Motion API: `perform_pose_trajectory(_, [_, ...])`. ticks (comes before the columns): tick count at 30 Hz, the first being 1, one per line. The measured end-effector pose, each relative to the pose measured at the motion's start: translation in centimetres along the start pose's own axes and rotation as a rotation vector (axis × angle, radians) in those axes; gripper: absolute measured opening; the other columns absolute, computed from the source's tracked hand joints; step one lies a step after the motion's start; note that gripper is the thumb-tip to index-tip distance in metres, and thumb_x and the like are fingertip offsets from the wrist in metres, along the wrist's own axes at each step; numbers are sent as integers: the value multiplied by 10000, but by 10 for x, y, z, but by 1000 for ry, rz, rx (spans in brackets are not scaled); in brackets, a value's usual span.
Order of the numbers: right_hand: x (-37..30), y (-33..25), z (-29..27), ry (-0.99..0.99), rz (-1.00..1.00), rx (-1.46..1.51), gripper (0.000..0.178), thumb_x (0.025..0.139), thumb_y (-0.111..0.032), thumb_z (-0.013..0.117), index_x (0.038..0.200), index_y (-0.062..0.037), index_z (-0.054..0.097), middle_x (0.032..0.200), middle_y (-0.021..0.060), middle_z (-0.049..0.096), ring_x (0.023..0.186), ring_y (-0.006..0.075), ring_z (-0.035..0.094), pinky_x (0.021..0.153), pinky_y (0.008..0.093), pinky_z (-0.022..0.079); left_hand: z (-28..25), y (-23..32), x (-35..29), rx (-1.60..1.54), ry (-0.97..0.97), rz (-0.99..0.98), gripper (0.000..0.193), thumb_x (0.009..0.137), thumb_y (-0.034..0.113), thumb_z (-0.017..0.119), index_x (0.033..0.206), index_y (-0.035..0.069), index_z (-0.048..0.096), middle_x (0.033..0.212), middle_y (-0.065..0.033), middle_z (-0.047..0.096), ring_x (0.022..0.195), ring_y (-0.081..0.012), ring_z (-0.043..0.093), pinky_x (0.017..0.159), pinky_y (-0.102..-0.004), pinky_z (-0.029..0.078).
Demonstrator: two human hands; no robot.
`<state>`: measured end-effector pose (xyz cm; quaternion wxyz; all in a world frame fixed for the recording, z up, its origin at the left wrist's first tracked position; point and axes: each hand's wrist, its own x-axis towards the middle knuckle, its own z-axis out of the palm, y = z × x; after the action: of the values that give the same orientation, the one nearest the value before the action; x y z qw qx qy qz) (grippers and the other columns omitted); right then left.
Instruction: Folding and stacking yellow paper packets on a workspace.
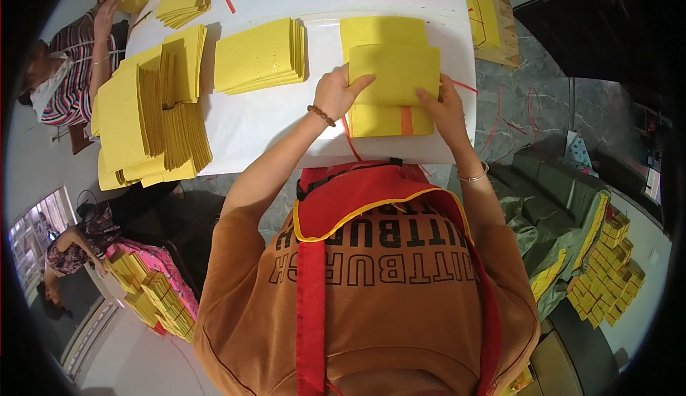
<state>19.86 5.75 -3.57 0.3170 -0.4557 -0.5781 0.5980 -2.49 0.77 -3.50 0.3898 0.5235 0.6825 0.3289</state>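
Between my two hands is a stack of yellow paper sheets [394, 74]. My left hand [339, 97] grips its left edge, thumb lying on top. At the lower right corner my right hand [446, 113] holds it, the thumb on top and the fingers along the side. Under its near edge lies another yellow bundle [375, 121] with an orange-red strip [406, 120] across it. More yellow paper [384, 30] shows beyond the far edge. How thick the held stack is cannot be seen from above.
A fanned yellow stack [257, 56] lies to the left on the white table [325, 38], with larger piles [132, 110] at its left edge. A red strip [349, 139] is near my left wrist. Two people [71, 74] work at the left. Bundles [607, 274] are heaped at the right.
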Motion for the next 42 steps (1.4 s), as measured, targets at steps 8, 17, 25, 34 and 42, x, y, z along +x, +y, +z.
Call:
perform_pose_trajectory(8, [8,11,7,83,-39,-119,400,831,-120,633,1207,-18,542,1087,122,620,937,145,599,813,254,459,2,-1,11,117,5,-70,396,850,406,568,994,38,593,780,-197,639,735,-369,611,634,-440,461])
perform_pose_trajectory(17, [12,12,12,182,11,-145,382,821,-118,636,1190,-41,575,1120,125,625,993,153,589,861,259,445,5,-19,5,0,70,-137,435,844,320,603,1100,-6,469,604,-129,555,547,-330,549,508,-424,417])
perform_pose_trajectory(25, [12,11,13,207,34,-177,385,816,-120,635,1189,-44,579,1104,140,630,973,157,597,842,257,453,-3,27,-8,592,363,458,476,799,228,640,1211,46,489,1192,-171,493,1105,-303,457,880,-422,362])
perform_pose_trajectory(34, [0,0,18,255,-105,-757,465,813,-197,632,1254,-93,529,1335,135,461,1153,238,509,975,439,355,34,4,6,709,105,553,566,814,378,596,1294,111,455,1339,-155,385,1246,-332,327,998,-476,266])
perform_pose_trajectory(42, [-17,19,38,-34,-341,-1197,640,889,-466,442,1373,-59,345,1457,113,280,1355,278,233,1003,666,61,30,2,7,759,114,561,579,794,396,601,1292,132,469,1354,-145,389,1279,-324,305,1022,-481,243])
